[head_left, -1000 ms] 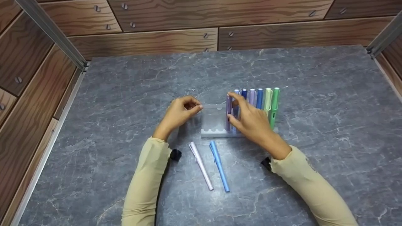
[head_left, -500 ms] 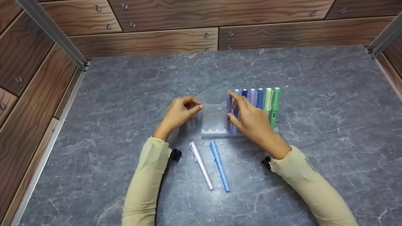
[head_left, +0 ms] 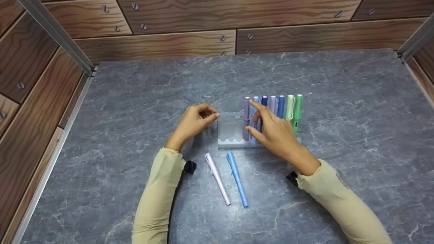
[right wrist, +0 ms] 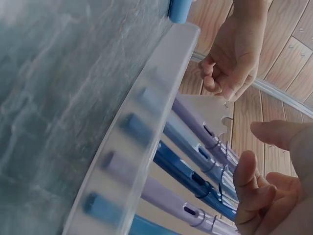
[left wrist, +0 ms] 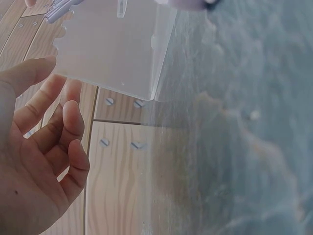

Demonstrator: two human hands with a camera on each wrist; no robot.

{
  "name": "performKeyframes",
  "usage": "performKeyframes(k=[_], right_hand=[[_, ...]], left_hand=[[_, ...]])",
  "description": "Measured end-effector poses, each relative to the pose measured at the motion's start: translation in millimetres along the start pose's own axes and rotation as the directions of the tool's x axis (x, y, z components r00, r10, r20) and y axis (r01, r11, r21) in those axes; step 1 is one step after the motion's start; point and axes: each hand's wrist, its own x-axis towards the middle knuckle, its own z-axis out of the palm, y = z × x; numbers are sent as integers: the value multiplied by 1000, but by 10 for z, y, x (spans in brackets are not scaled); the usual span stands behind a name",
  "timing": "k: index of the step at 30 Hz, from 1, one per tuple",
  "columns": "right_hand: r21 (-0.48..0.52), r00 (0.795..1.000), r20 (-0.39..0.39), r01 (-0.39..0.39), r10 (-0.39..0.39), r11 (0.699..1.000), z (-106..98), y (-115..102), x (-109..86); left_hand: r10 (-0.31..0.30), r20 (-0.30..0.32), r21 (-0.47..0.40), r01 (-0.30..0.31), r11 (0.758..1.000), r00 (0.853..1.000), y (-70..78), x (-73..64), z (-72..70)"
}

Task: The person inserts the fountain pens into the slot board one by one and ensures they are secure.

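Note:
A clear pen stand [head_left: 230, 126] holds a row of upright capped pens across its middle and right. My left hand [head_left: 196, 120] pinches the stand's left upper corner between thumb and fingertips; the right wrist view shows that grip too. At the left end of the row, a dark purple pen [head_left: 247, 110] stands in a slot. Beside it is my right hand [head_left: 276, 134], thumb and fingers spread and holding nothing, hiding the lower parts of several pens. In the right wrist view the pens' lower ends show through the frosted base [right wrist: 168, 58].
A pale lilac pen [head_left: 217, 179] and a light blue pen [head_left: 238, 181] lie on the grey marbled table [head_left: 135, 189] in front of the stand. A green pen [head_left: 298, 108] marks the row's right end. Wood-patterned panels [head_left: 183, 44] border the table.
My right hand has let go of the dark purple pen and drawn back slightly to the right; the pen's cap and clip now show. My left hand has stayed at the stand's corner.

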Motion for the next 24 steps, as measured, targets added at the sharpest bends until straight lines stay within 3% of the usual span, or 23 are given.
performKeyframes(k=[5, 13, 17, 24], right_hand=[[39, 994, 105, -34, 30, 999, -43, -49, -50], [89, 965, 255, -92, 67, 992, -85, -110, -121], [138, 931, 356, -142, 85, 980, -87, -124, -153], [167, 850, 519, -207, 93, 964, -85, -164, -174]], left_hand=[[4, -6, -5, -4, 1000, 1000, 10, 3, 1], [2, -7, -14, -2, 1000, 1000, 10, 5, 4], [3, -9, -14, -3, 1000, 1000, 4, 2, 5], [9, -10, -10, -9, 1000, 1000, 2, -10, 6]])
